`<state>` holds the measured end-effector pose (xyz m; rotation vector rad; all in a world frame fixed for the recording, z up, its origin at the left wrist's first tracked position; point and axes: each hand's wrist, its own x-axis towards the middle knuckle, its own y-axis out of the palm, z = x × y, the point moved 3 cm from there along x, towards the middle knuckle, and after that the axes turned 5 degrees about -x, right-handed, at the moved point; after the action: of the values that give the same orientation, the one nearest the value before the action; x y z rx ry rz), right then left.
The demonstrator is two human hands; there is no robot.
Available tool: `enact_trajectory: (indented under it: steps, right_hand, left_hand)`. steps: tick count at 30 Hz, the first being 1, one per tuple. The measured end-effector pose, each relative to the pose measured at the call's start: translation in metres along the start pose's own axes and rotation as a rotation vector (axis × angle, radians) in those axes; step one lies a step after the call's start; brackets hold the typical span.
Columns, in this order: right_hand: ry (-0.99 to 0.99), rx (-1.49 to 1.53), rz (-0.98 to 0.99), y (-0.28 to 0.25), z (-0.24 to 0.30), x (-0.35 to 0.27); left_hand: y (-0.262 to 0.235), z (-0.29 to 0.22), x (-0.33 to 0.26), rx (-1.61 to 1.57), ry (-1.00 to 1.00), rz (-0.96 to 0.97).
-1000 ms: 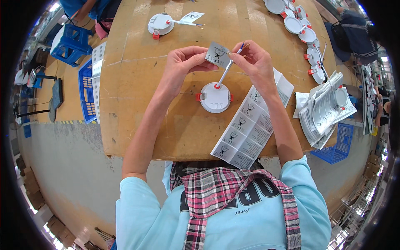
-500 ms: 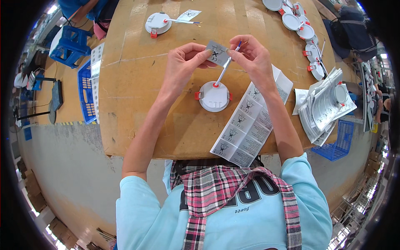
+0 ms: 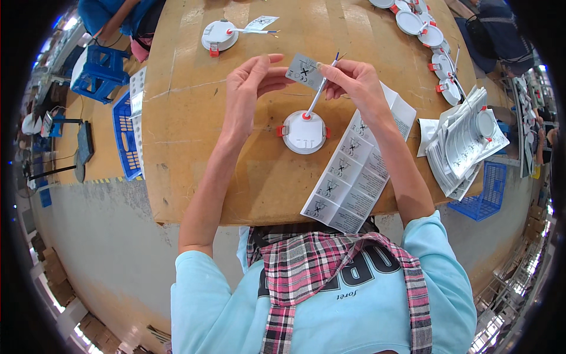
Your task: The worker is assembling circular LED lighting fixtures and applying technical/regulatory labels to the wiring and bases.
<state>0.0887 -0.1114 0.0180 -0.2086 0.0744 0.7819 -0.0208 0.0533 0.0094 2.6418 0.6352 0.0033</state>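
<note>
Between my hands a small grey printed label (image 3: 303, 71) is wrapped against or stuck to a white cable (image 3: 317, 97). My right hand (image 3: 356, 85) pinches the label's right end at the cable, just below its bare blue and brown wire tips. My left hand (image 3: 250, 88) is beside the label's left edge, thumb raised and fingers stretched out, apparently without gripping it. The cable runs down to a round white downlight (image 3: 304, 133) with red-tipped spring clips, lying back-up on the table. Under my right forearm lies a sheet of labels (image 3: 348, 171), overhanging the table's near edge.
Another downlight (image 3: 220, 36) with a labelled cable lies at the far left of the table (image 3: 194, 130). Several downlights (image 3: 431, 36) form a row at the far right. A stack of label sheets (image 3: 457, 147) sits at the right, with a downlight on it. Blue crates (image 3: 122, 133) flank the table.
My left hand has let go of the label and drawn back to the left, its fingers straightening. My right hand stays pinched at the cable and label.
</note>
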Motion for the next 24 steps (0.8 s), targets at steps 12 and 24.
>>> enact_trajectory:
  steps: [12,24]
  right_hand:
    - [-0.038,-0.001,0.022,0.017,0.004,-0.004]
    - [-0.022,0.061,0.033,0.020,0.001,-0.003]
  left_hand:
    - [0.004,0.007,-0.003,0.228,0.140,-0.007]
    - [0.004,0.009,0.000,0.192,0.132,-0.013]
